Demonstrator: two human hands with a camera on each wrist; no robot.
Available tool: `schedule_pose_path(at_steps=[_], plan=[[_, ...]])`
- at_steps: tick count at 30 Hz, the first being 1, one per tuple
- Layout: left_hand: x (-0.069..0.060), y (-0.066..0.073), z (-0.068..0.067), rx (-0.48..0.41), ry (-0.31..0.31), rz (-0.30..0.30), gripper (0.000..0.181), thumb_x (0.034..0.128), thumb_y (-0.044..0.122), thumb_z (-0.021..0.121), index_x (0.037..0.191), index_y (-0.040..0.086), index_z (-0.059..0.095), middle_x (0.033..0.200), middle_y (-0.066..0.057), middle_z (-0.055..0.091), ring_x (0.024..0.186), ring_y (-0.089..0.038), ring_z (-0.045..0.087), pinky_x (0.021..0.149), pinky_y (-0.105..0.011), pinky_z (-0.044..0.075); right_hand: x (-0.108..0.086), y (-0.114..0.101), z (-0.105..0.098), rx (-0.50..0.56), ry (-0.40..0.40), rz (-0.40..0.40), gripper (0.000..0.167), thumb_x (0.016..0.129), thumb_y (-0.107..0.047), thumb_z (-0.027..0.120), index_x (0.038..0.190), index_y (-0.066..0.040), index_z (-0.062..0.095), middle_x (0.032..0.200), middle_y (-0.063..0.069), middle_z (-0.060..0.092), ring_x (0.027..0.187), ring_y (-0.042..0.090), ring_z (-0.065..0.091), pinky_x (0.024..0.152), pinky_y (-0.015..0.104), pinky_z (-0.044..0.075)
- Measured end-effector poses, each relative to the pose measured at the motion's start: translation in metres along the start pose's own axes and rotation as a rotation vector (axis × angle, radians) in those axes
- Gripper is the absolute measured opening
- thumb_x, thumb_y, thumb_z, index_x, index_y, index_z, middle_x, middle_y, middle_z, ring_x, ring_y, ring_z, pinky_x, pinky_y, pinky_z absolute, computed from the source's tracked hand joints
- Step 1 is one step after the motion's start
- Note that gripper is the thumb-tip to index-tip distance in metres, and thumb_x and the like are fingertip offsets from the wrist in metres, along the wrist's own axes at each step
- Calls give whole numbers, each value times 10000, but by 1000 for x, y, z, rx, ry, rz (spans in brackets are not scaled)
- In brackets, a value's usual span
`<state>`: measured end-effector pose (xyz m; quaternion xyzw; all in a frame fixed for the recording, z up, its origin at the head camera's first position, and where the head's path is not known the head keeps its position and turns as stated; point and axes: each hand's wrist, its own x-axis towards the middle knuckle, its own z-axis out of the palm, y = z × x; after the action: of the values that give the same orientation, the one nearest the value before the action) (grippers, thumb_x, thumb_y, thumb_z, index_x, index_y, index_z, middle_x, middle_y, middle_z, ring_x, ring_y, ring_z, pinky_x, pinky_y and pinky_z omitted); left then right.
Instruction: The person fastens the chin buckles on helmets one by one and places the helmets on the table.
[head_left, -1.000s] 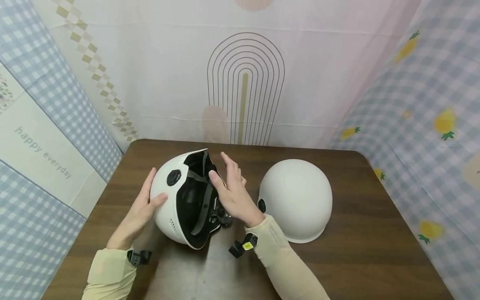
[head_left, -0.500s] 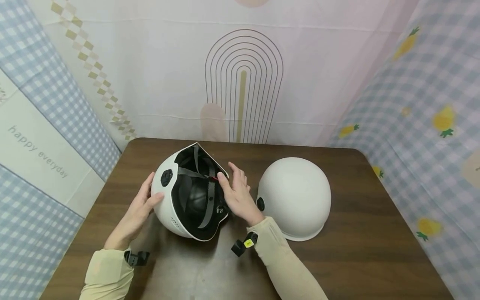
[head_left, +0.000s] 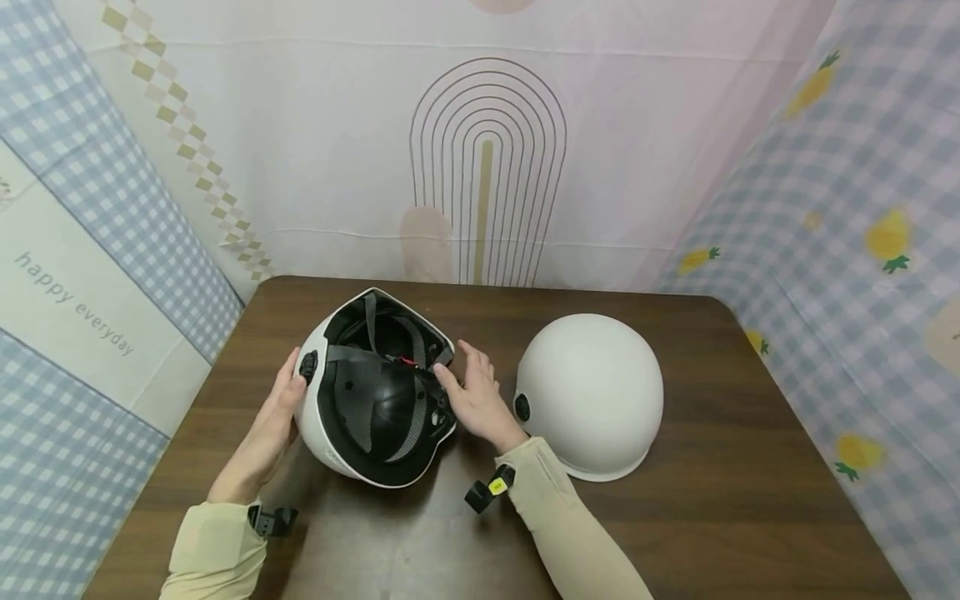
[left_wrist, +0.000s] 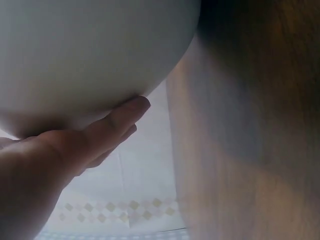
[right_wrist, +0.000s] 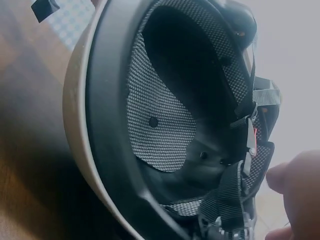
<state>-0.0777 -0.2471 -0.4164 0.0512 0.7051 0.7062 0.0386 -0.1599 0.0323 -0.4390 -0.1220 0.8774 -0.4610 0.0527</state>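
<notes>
A white helmet (head_left: 330, 442) lies on its shell on the table at the left, its black lining (right_wrist: 160, 120) and straps facing up. Flat along the helmet's left side rests my left hand (head_left: 258, 437), thumb by the round black knob (head_left: 308, 367); the left wrist view shows its fingers (left_wrist: 120, 117) extended against the smooth shell. At the helmet's right edge is my right hand (head_left: 480, 408), fingers relaxed, the thumb near the rim and lining. Whether it touches there I cannot tell. A red bit (right_wrist: 255, 137) shows among the straps.
A second white helmet (head_left: 592, 392) sits dome up to the right, close to my right forearm. The brown wooden table (head_left: 720, 500) has rounded far corners. Behind it hangs a patterned white cloth (head_left: 330, 150), with checked blue cloth (head_left: 810, 275) on the right side.
The left helmet has rolled leftward, so its opening, which faced right, now faces up. My left hand has followed its side; my right hand has dropped slightly beside the right rim.
</notes>
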Motion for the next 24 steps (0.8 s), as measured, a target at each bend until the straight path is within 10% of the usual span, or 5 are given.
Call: schedule_pose_path(at_steps=[9,24], plan=[[-2,-6,-3,-74,-82,35,615,1070,328,214,1557,81,-69,1600,-164,-77,1432,-177,77,972,-139,316,-2,1,-2,-24,-46,10,721,973,-454,532,1535,-119,229,1498,133,339,1374,302,298,1103,590,178],[-5,-5,-5,-86,-73,40,626,1069,313,209,1545,80,-124,1599,-159,-129,1450,-227,-10,981,-140,291,-5,-5,-7,-11,-66,-18,731,956,-443,567,1523,-117,240,1463,169,376,1331,296,370,1072,491,310]])
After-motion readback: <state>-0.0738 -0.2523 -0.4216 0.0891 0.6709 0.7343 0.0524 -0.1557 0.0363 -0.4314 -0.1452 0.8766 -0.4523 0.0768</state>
